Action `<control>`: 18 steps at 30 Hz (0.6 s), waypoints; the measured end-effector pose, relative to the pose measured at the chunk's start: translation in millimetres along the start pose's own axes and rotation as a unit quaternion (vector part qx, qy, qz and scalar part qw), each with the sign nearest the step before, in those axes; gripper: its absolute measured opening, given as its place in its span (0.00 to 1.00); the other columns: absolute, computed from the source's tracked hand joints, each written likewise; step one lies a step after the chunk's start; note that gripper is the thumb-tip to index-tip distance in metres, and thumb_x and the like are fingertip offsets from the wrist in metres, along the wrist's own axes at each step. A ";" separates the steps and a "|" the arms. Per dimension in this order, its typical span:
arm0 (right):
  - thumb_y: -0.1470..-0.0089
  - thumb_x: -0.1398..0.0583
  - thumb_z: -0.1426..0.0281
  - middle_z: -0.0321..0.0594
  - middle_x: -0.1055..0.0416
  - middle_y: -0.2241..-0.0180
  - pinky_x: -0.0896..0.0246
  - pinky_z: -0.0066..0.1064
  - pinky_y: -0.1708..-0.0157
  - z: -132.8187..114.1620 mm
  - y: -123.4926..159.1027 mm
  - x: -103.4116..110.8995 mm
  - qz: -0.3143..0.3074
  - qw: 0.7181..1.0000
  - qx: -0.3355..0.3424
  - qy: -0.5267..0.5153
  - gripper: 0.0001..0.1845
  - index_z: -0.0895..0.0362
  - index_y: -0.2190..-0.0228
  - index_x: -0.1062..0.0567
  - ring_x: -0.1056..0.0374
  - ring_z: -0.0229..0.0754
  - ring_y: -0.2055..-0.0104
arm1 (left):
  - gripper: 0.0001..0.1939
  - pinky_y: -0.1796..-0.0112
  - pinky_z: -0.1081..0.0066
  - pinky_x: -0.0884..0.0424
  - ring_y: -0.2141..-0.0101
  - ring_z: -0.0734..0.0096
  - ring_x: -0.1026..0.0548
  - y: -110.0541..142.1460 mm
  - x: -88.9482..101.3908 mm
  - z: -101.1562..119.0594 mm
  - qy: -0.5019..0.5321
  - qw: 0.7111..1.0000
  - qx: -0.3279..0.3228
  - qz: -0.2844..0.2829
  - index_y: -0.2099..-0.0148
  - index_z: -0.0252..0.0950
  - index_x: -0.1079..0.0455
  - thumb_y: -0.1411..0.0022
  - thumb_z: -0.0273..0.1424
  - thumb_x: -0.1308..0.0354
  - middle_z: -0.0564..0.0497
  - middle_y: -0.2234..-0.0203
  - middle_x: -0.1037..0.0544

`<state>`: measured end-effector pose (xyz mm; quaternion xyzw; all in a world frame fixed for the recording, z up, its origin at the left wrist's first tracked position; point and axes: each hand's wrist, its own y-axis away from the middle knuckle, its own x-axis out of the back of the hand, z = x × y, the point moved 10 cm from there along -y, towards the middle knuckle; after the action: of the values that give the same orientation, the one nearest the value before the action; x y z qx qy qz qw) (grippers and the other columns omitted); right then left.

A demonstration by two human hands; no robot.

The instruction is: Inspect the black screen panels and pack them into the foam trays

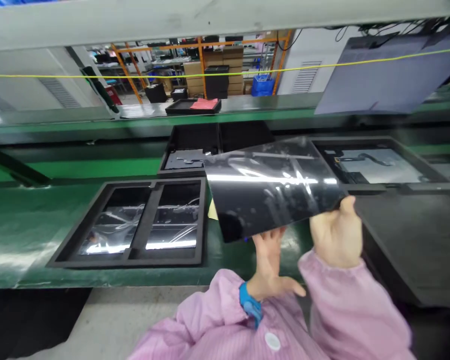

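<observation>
Two glossy panels sit in a black tray [138, 253] at left on the green bench [15, 215]. Centrally, the left hand [270, 272], thumb spread, reaches beneath a tilted dark panel [273, 187]; the right hand [337, 235] pinches its lower-right corner.

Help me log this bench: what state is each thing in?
Dark panel, lifted, tilted
Right hand, gripping the panel's corner
Left hand, open, thumb spread
Near left tray, uncovered, both compartments occupied
Right-side tray, uncovered, holding a grey plate
Pink cloth, lying on a far tray
Blue wristband, worn
</observation>
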<state>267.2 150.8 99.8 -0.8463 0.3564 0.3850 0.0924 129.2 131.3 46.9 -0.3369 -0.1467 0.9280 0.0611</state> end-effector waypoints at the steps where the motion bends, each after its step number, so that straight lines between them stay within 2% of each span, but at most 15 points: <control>1: 0.35 0.57 0.66 0.39 0.28 0.66 0.32 0.34 0.52 10.3 11.9 4.0 -0.021 1.000 0.015 -0.001 0.19 0.58 0.64 0.29 0.30 0.36 0.59 | 0.65 0.42 0.54 0.42 0.41 0.52 0.39 -0.4 5.6 5.7 0.016 0.998 -0.017 0.051 0.34 0.56 0.62 0.72 0.59 0.33 0.47 0.38 0.42; 3: 0.39 0.49 0.64 0.36 0.30 0.65 0.30 0.35 0.58 30.5 34.8 13.1 -0.080 0.995 0.053 0.020 0.10 0.55 0.65 0.31 0.30 0.37 0.60 | 0.49 0.43 0.60 0.40 0.41 0.60 0.37 -2.5 26.8 20.5 0.034 0.984 -0.029 0.171 0.34 0.57 0.62 0.50 0.49 0.36 0.49 0.37 0.42; 5: 0.44 0.43 0.65 0.33 0.32 0.65 0.29 0.34 0.64 46.6 53.0 26.7 -0.133 0.983 0.098 0.076 0.06 0.53 0.69 0.34 0.30 0.35 0.64 | 0.37 0.44 0.64 0.38 0.42 0.65 0.35 -9.2 47.7 35.3 0.034 0.970 -0.017 0.241 0.34 0.56 0.61 0.38 0.39 0.44 0.50 0.37 0.42; 8: 0.51 0.37 0.67 0.33 0.32 0.71 0.31 0.31 0.72 57.3 62.4 47.6 -0.180 0.959 0.153 0.159 0.10 0.56 0.73 0.35 0.31 0.35 0.71 | 0.34 0.43 0.67 0.40 0.40 0.67 0.39 -23.5 80.4 48.3 -0.011 0.958 0.014 0.286 0.33 0.51 0.58 0.36 0.34 0.47 0.52 0.36 0.43; 11: 0.52 0.39 0.62 0.28 0.39 0.84 0.43 0.26 0.84 29.9 47.5 60.5 -0.154 0.938 0.253 0.179 0.14 0.56 0.76 0.37 0.42 0.33 0.85 | 0.31 0.40 0.71 0.49 0.37 0.69 0.47 -27.7 112.7 50.6 -0.070 0.942 0.039 0.325 0.34 0.45 0.51 0.37 0.31 0.48 0.53 0.35 0.45; 12: 0.52 0.40 0.60 0.26 0.44 0.87 0.49 0.23 0.86 14.5 38.5 61.2 -0.131 0.929 0.294 0.181 0.16 0.56 0.77 0.39 0.49 0.31 0.88 | 0.30 0.39 0.72 0.51 0.36 0.69 0.49 -28.1 117.6 50.6 -0.076 0.942 0.045 0.323 0.35 0.43 0.48 0.38 0.31 0.47 0.53 0.36 0.44; 14: 0.51 0.41 0.60 0.25 0.50 0.89 0.59 0.22 0.88 -10.8 13.8 52.1 -0.097 0.915 0.332 0.209 0.17 0.56 0.78 0.41 0.56 0.29 0.89 | 0.27 0.39 0.72 0.51 0.36 0.68 0.49 -30.8 111.7 54.1 -0.101 0.956 0.050 0.271 0.38 0.41 0.41 0.39 0.30 0.44 0.54 0.36 0.42; 15: 0.51 0.40 0.61 0.26 0.48 0.89 0.59 0.23 0.88 -16.6 -2.1 41.4 -0.102 0.911 0.317 0.242 0.16 0.56 0.79 0.39 0.54 0.30 0.88 | 0.26 0.39 0.72 0.51 0.36 0.67 0.48 -32.0 102.0 57.1 -0.124 0.964 0.053 0.228 0.39 0.42 0.39 0.39 0.30 0.43 0.54 0.37 0.41; 18: 0.48 0.42 0.57 0.34 0.39 0.86 0.48 0.28 0.84 -17.9 -41.7 6.6 -0.155 0.899 0.223 0.344 0.19 0.59 0.79 0.30 0.43 0.35 0.85 | 0.24 0.39 0.68 0.47 0.38 0.65 0.42 -29.5 62.8 60.7 -0.198 0.971 0.094 0.091 0.39 0.43 0.39 0.37 0.34 0.44 0.54 0.41 0.35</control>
<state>308.8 170.0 102.5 -0.9279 0.3063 -0.0393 0.2087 42.4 158.6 62.4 -0.1515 -0.0364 0.9875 -0.0224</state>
